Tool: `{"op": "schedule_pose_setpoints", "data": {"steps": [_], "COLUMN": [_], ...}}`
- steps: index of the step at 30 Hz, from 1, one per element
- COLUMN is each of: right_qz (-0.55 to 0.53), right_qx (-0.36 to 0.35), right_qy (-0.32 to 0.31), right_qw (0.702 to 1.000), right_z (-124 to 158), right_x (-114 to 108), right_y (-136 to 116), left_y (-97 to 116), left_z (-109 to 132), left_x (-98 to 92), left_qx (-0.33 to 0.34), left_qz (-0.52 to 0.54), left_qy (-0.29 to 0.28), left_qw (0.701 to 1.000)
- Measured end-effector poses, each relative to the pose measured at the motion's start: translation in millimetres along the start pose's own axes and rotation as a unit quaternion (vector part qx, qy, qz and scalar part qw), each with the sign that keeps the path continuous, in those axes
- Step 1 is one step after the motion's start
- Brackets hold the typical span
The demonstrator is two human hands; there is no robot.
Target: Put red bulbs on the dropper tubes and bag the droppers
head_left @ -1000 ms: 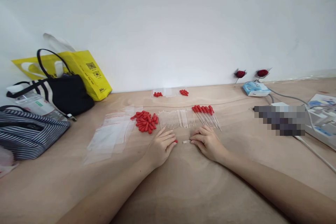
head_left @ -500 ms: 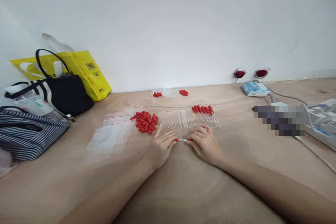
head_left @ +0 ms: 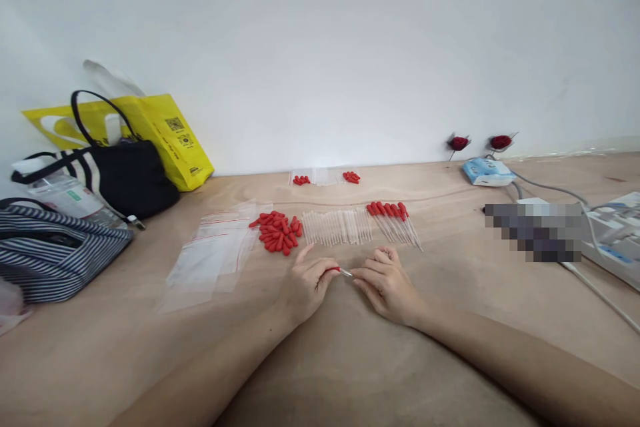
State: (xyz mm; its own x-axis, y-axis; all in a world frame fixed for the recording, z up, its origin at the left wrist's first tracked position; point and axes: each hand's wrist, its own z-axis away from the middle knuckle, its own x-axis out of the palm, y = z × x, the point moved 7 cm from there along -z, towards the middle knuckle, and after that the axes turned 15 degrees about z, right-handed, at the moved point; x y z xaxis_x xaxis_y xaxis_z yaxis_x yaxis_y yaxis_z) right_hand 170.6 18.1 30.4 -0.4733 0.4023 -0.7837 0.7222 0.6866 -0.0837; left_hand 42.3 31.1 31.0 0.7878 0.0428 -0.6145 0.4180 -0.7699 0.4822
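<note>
Between the fingertips of my left hand (head_left: 309,283) is the red rubber bulb of a glass dropper (head_left: 345,272), its clear tube slanting out to the right. My right hand (head_left: 387,283) has its thumb and fingers pinched at the tube's other end, part of which they hide. Loose red rubber bulbs (head_left: 276,232) lie in a heap just beyond my left hand. Glass tubes (head_left: 337,226) are laid side by side ahead of both hands. Beyond my right hand, several droppers with red bulbs (head_left: 395,221) lie in a row.
Clear zip bags (head_left: 205,260) lie at the left, near a striped pouch (head_left: 70,253), a black handbag (head_left: 127,177) and a yellow bag (head_left: 185,153). Against the wall lies a bag with small red bulbs (head_left: 351,177). Right are a tissue pack (head_left: 487,172), cables and a power strip (head_left: 613,240).
The dropper has tilted, its tube end now pointing slightly down to the right. My right fingertips have shifted a little left, closer to my left hand.
</note>
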Motion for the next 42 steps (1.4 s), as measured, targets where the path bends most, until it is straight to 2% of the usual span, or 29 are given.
{"op": "schedule_pose_setpoints", "data": {"steps": [8, 14, 25, 36, 42], "right_qz": [0.061, 0.069, 0.055, 0.072, 0.111], "right_qx": [-0.067, -0.076, -0.064, -0.053, -0.051], "right_qy": [0.007, 0.025, -0.012, -0.020, -0.027], "right_qw": [0.996, 0.994, 0.996, 0.996, 0.992], "right_z": [-1, -3, -6, -5, -1], "right_x": [1, 1, 11, 2, 2], "right_y": [-1, -4, -5, 11, 15], "left_y": [3, 7, 7, -2, -6], "left_z": [4, 4, 3, 0, 0], "left_x": [7.4, 12.0, 13.8, -6.3, -8.4], "left_qx": [0.003, -0.007, -0.004, 0.007, 0.001], "left_qz": [0.017, 0.008, 0.011, -0.014, -0.052], "left_qy": [-0.023, -0.057, -0.060, -0.055, -0.061], "left_qw": [1.000, 0.998, 0.998, 0.998, 0.997]}}
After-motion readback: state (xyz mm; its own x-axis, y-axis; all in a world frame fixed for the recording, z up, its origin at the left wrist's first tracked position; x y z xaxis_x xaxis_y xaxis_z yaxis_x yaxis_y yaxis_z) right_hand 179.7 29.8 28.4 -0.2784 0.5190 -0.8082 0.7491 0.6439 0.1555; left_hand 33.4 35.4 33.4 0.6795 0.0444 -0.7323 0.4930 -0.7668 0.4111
